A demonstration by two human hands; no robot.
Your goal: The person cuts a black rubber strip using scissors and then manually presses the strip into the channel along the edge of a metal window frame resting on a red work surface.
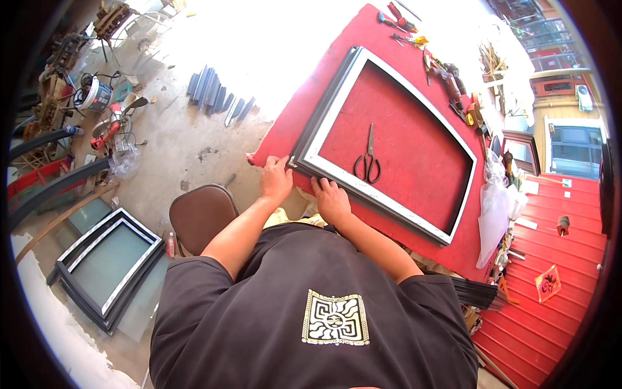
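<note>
A dark window frame with a white-faced inner edge lies on the red-covered table. Its rails meet in a corner close to me. At that corner, my left hand has its fingers bent and pressed to the end of the frame. My right hand grips the near rail a little to the right, fingertips curled onto its dark side. What my thumbs do underneath is hidden. Black-handled scissors lie inside the frame's opening on the red cover, apart from both hands.
Hand tools, among them a power drill, lie along the table's far right edge. Dark strips rest on the floor at upper left. A brown stool stands by my left arm, beside more window frames. Plastic bags hang at right.
</note>
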